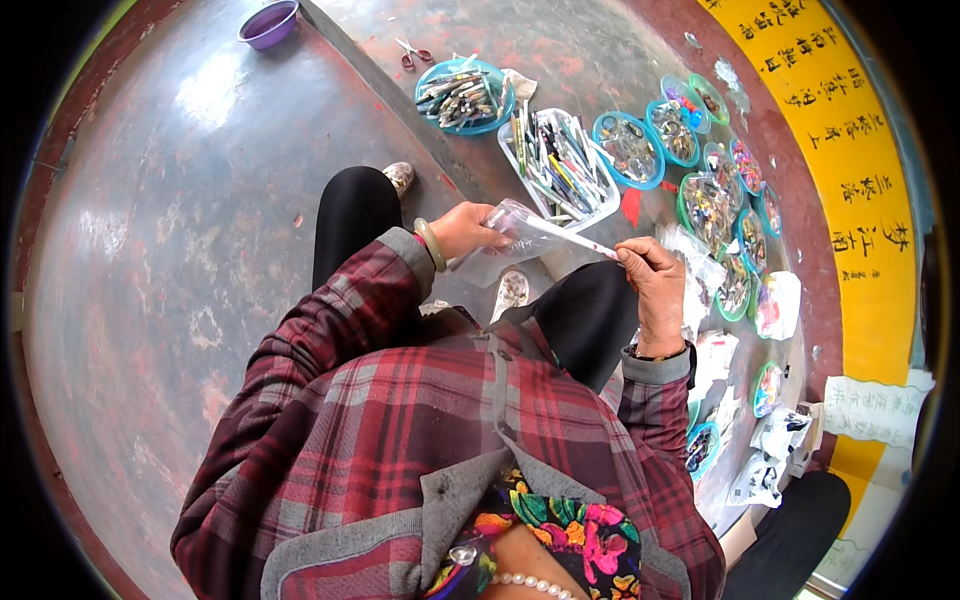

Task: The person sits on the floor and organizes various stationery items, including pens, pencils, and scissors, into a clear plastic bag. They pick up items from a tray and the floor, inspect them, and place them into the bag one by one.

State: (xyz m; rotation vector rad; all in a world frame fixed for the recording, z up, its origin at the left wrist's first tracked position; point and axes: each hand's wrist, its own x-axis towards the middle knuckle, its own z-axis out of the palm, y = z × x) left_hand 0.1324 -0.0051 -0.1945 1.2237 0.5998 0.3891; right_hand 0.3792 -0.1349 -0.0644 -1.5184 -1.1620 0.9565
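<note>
From the head view, the left hand [462, 230] grips a clear, crinkled plastic bag [520, 240] held above the knees, while the right hand [650, 280] pinches a thin white pen [585, 243] entering it, near the white tray [560, 165].

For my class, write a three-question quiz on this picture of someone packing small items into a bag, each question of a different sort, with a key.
1. True or false: both hands hold the clear plastic bag.
2. Which thing lies beside the round blue tray of pens, farther from the person? A) scissors B) a hammer C) a cup
3. Fill in: the bowl at the top, on the floor, is coloured ____.

Key:
1. True: the left hand grips one end, the right hand pinches the other.
2. A: the red-handled scissors.
3. Purple.
</note>
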